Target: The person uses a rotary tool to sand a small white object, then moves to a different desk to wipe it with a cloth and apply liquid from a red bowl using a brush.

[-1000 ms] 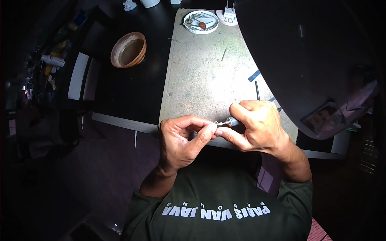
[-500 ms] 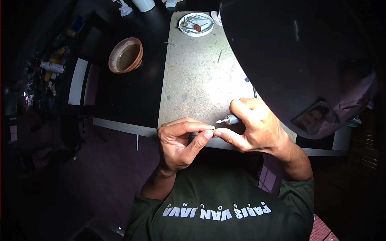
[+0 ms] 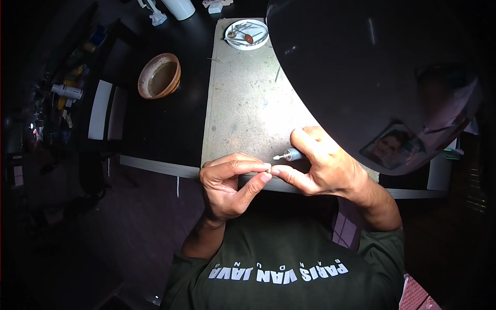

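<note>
My left hand pinches a tiny item between thumb and index fingertip, too small to name. The thumb tip of my right hand touches or nearly touches it. My right hand is wrapped round a rotary tool with a metal collar and a pale pointed tip, which points left, just above the pinched fingertips. Both hands are over the near edge of a worn grey board.
A brown bowl with murky contents stands at the left on the dark table. A white dish of small bits lies at the board's far end. A large dark glossy panel overhangs the right side.
The view has shifted a little, with the dark panel now covering more of the board. Both hands keep nearly the same pose, and the tool tip sits slightly further left.
</note>
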A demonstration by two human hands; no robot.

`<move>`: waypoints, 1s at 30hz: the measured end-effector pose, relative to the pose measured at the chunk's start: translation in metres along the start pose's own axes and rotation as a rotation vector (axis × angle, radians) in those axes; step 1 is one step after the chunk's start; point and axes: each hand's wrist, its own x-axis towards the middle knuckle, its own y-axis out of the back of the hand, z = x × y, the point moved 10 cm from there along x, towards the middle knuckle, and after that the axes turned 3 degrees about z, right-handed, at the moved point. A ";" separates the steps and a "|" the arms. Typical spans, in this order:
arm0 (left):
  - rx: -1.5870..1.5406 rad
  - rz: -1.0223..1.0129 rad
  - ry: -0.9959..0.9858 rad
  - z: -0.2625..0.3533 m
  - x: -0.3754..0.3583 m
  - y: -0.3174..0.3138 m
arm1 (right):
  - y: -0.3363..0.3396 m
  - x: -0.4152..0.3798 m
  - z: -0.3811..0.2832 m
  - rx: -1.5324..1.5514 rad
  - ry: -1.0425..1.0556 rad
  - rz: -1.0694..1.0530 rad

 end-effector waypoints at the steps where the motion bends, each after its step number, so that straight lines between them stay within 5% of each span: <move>1: -0.001 -0.002 -0.004 0.000 0.000 0.000 | 0.000 0.000 0.000 0.002 -0.001 -0.002; 30: -0.122 0.042 0.130 -0.015 -0.007 -0.001 | -0.001 0.000 -0.005 0.120 0.026 -0.006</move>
